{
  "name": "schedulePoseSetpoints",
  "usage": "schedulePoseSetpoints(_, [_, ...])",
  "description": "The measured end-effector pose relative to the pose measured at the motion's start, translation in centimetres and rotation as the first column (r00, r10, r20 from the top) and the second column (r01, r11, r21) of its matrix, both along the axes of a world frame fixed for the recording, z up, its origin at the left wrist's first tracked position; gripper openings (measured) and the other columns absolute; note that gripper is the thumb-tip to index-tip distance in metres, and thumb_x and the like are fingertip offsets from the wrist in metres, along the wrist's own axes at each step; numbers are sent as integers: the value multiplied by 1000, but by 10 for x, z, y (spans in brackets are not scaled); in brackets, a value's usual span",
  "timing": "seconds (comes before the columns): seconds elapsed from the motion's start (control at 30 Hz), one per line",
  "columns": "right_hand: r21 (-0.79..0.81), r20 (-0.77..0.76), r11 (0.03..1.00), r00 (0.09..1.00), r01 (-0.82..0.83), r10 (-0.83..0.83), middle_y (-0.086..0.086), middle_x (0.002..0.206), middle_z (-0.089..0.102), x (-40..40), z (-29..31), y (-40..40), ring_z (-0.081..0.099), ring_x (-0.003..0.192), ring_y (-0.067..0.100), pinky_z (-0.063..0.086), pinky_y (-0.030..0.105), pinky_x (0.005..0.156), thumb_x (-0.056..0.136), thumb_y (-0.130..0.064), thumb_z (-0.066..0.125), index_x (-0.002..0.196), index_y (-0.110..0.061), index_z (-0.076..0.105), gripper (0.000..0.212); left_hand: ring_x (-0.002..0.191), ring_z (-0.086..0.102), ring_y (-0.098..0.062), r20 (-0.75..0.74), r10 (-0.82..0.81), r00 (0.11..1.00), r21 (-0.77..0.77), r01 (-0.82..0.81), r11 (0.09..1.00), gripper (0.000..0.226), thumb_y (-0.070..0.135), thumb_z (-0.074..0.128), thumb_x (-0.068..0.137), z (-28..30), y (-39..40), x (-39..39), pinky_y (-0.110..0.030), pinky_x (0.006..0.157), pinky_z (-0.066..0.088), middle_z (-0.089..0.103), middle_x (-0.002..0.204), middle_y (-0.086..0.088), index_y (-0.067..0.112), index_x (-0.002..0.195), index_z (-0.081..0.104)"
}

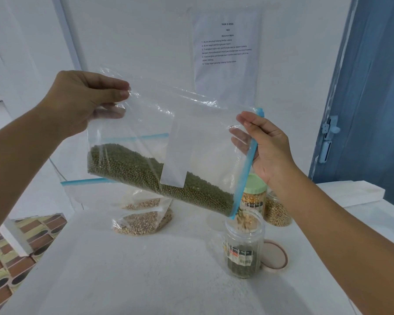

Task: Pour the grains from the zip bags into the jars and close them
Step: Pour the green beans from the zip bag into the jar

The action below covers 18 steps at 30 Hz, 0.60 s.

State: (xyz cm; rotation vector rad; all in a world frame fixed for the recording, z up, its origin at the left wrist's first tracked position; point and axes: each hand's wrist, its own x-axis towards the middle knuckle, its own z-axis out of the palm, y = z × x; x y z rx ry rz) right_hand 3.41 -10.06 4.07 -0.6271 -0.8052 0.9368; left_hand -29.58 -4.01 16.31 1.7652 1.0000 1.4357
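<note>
**Pouring green grains from zip bag into open jar**

Pinching the far-left corner of the zip bag (146,123) between thumb and curled fingers: left hand (82,98), raised high at left. Bag tilted down to the right, green grains (150,176) heaped along its lower edge and sliding toward the blue zip strip (245,169). Behind and below, on the white table (146,269): two more zip bags, the nearer one (141,217) holding tan grains. Gripping the blue zip edge at the bag's right side, thumb in front and fingers behind the plastic: right hand (266,146). Lowest corner of the mouth just above the open jar (243,244), a thin stream of grains dropping in, a dark layer already at the bottom. Just right of that jar, lying flat: pink lid (276,258). Farther back, under the right wrist: green-lidded jar (255,194) of yellow grains and another jar (278,212) of tan grains.
</note>
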Motion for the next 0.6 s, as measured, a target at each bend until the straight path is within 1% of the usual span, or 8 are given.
schedulePoseSetpoints(0.13, [-2, 4, 1000, 1000, 2, -2, 5, 113, 78, 1, 0, 0, 77, 98, 29, 62, 35, 83, 100, -1, 63, 104, -13, 78, 19, 66, 66, -18, -1, 2, 1000, -3, -2, 1000, 26, 11, 85, 74, 0, 2, 0, -31, 74, 64, 74, 117, -22, 10, 99, 81])
schedulePoseSetpoints(0.37, [0, 6, 1000, 1000, 5, -5, 6, 114, 78, 3, 0, 1, 76, 102, 30, 62, 36, 84, 99, -3, 64, 105, -12, 78, 18, 63, 66, -16, -2, -3, 1000, 0, 3, 1000, 24, 9, 84, 75, 0, 4, 2, -31, 74, 64, 72, 119, -25, 10, 98, 80])
schedulePoseSetpoints(0.6, [-8, -2, 1000, 1000, -3, 3, 7, 115, 77, 3, -6, 0, 77, 101, 29, 62, 35, 84, 99, -3, 64, 103, -13, 79, 18, 65, 67, -17, -12, -12, 1000, -13, 11, 1000, 21, 10, 86, 73, -1, 5, 1, -31, 75, 64, 75, 115, -21, 13, 94, 83])
